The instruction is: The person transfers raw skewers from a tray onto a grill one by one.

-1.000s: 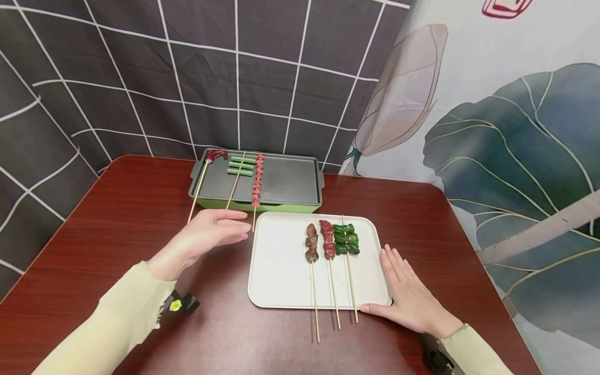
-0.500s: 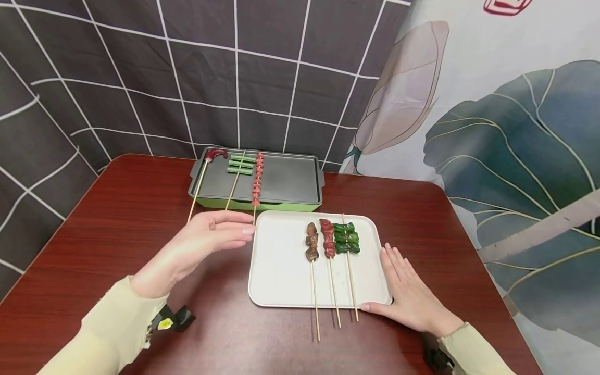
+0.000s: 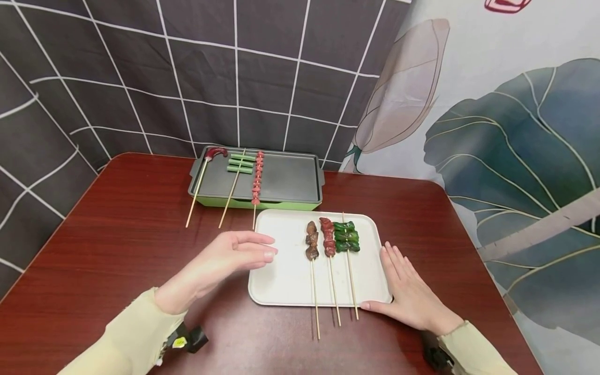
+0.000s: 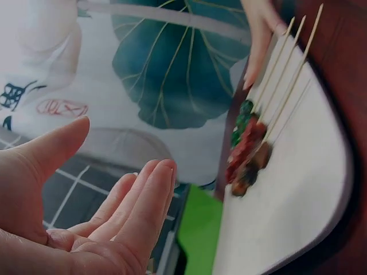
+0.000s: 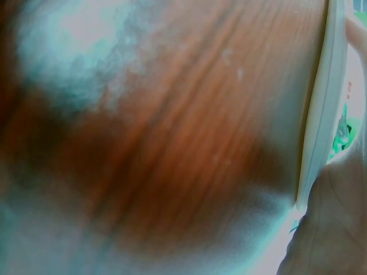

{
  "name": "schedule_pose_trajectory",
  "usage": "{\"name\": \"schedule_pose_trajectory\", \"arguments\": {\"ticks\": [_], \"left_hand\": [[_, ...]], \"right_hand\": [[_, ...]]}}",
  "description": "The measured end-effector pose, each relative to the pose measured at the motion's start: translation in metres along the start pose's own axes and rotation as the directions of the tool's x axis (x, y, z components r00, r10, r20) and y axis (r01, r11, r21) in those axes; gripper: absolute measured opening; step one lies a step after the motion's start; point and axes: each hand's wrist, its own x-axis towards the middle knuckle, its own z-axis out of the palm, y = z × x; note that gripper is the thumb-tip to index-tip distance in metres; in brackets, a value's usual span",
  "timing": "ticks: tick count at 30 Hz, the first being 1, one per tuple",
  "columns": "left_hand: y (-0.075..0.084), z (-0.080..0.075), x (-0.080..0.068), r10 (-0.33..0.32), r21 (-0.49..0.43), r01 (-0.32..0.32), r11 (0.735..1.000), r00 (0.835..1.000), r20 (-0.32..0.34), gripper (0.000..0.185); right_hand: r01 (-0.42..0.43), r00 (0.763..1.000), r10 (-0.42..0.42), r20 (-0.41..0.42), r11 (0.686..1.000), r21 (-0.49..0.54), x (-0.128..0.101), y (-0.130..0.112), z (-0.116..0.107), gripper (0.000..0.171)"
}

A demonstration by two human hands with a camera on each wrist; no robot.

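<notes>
My left hand (image 3: pixel 220 265) hangs over the left edge of the white tray (image 3: pixel 281 284), fingers extended, thumb apart and nothing held. In the left wrist view the same hand (image 4: pixel 123 229) is empty too. At the tray's right edge, my right hand (image 3: pixel 412 299) lies with straight fingers along the side and thumb at the front corner. On the tray lie a skewer of brown chunks (image 3: pixel 312 242), a skewer of red meat pieces (image 3: pixel 328 237) and a skewer of green rolled pieces (image 3: pixel 347 238). Their sticks overhang the front rim. The right wrist view is mostly blurred tabletop.
Behind the tray sits a grey griddle (image 3: pixel 290 177) on a green base. Across its left part lie a skewer with a curved dark-red piece (image 3: pixel 217 152), one with green sticks (image 3: pixel 240 164) and one with small pink-red pieces (image 3: pixel 257 177). Their sticks jut past the griddle's front.
My left hand first drew slightly back, then moved right and toward me from the griddle skewers' sticks to over the tray's left edge. Right hand, tray and skewers look unmoved.
</notes>
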Motion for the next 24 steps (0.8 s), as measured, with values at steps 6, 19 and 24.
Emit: {"name": "schedule_pose_trajectory", "arguments": {"ticks": [6,19,24], "left_hand": [[-0.015,0.016,0.002,-0.034,-0.044,0.037,0.998,0.997,0.074,0.047],[-0.044,0.054,0.000,-0.126,-0.075,0.139,0.988,0.980,0.152,0.042],[-0.056,0.067,-0.003,-0.169,-0.063,0.182,0.981,0.971,0.169,0.035]], "right_hand": [[0.003,1.000,-0.003,-0.001,1.000,-0.002,0.001,0.000,-0.001,0.126],[-0.006,1.000,0.006,0.007,1.000,-0.001,0.001,-0.001,-0.002,0.127],[-0.006,1.000,0.006,0.009,1.000,-0.003,0.001,-0.001,-0.002,0.127]]}}
